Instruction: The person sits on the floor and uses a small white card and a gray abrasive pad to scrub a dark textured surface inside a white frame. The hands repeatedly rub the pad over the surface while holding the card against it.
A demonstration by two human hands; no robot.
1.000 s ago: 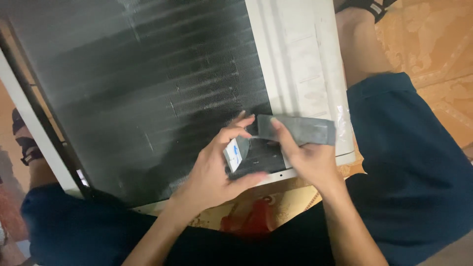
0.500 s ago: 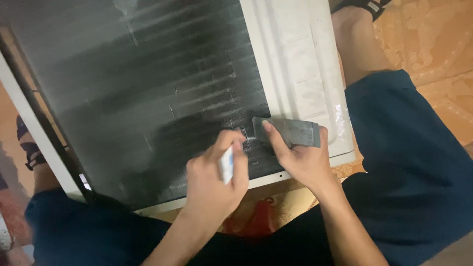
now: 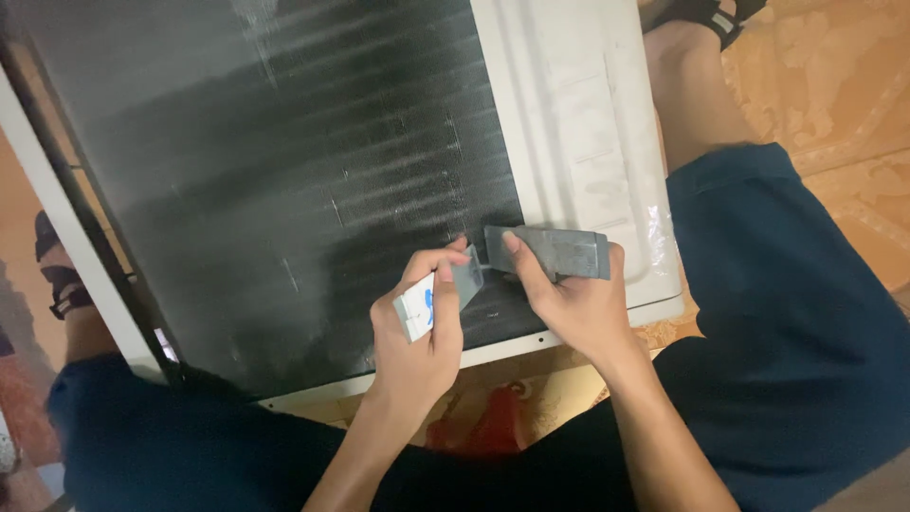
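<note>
— Fingers (image 3: pixel 445 270) of the left hand (image 3: pixel 417 341) curl shut around a small white-and-grey block (image 3: pixel 438 301), lower centre; see?
— Yes; right hand (image 3: pixel 569 303) pinches a grey strip (image 3: pixel 559 251) against the dark finned panel (image 3: pixel 284 180).

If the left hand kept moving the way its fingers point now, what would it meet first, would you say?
The left hand points up-right, so its small white-and-grey piece would likely meet the grey block in the right hand first, though depth is unclear.
</note>
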